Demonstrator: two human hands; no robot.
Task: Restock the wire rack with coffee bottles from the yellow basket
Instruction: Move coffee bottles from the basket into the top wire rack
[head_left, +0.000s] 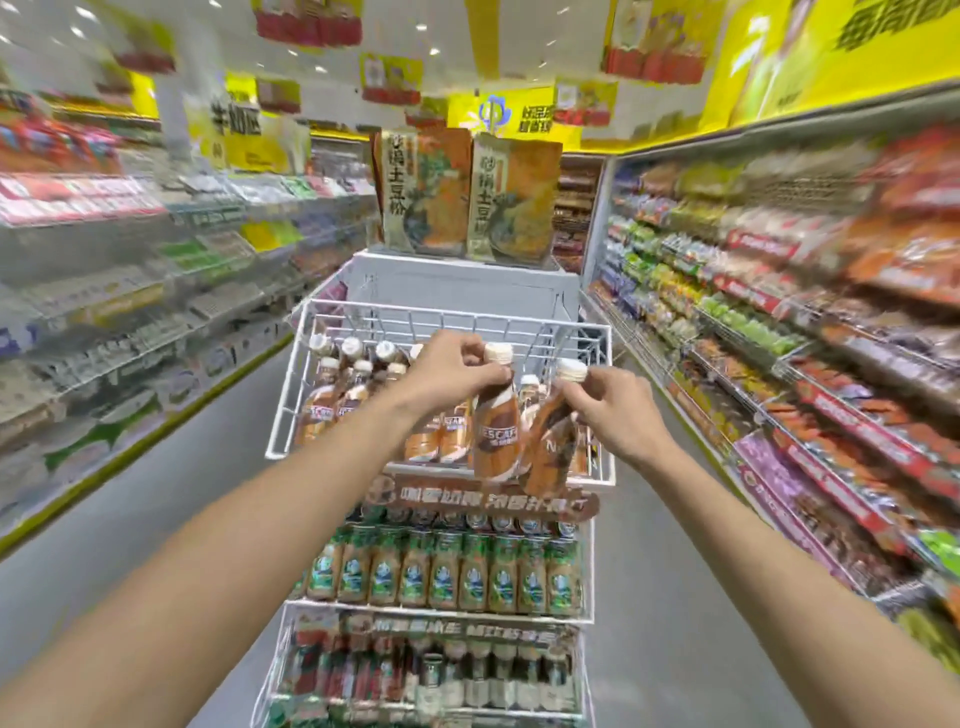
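Bottles in both fists now — left hand (452, 376) clamped on one coffee bottle (496, 436), right hand (615, 410) pinching a second bottle (550, 447) by its neck, both over the wire rack (605, 395) — best lowered upright into the right-hand gap.

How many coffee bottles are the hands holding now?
2. The left hand grips one bottle by its neck, upright. The right hand grips the other bottle beside it, tilted. Both are at the front of the wire rack.
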